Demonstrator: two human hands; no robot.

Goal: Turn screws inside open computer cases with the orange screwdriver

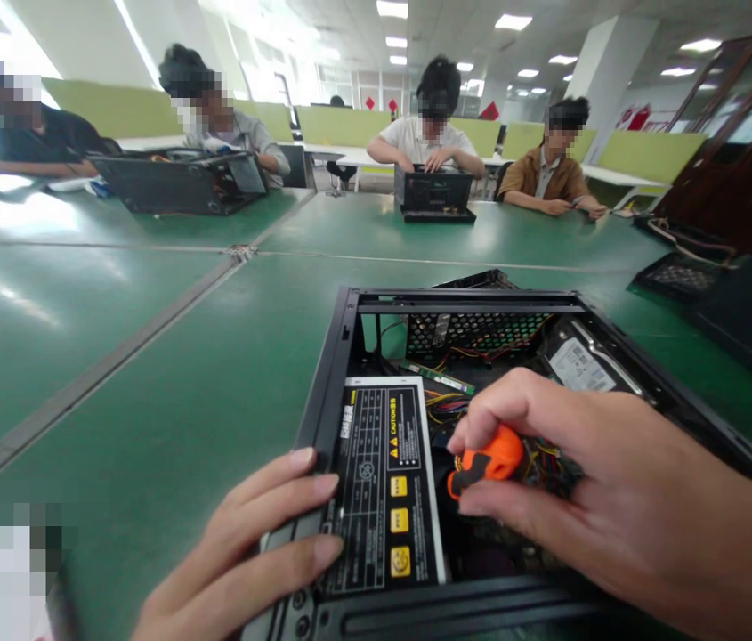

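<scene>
A black computer case [322, 383] lies on its side in front of me, its interior exposed. My left hand [248, 543] rests with fingers stretched out over the case's left edge, fingertips touching the labelled power supply [376, 490]. Inside the case, my right hand [569, 454] grips the orange and black handle of a screwdriver [492, 463]; its shaft and tip are hidden. Beyond it are a green memory stick [439, 377], coloured cables [448, 408] and a hard drive [579, 363] with a white label.
The green table [168, 374] stretches out to the left and ahead. At right lies a dark panel [749, 312]. Across the table several people sit, two behind other computer cases [439, 191] [168, 182].
</scene>
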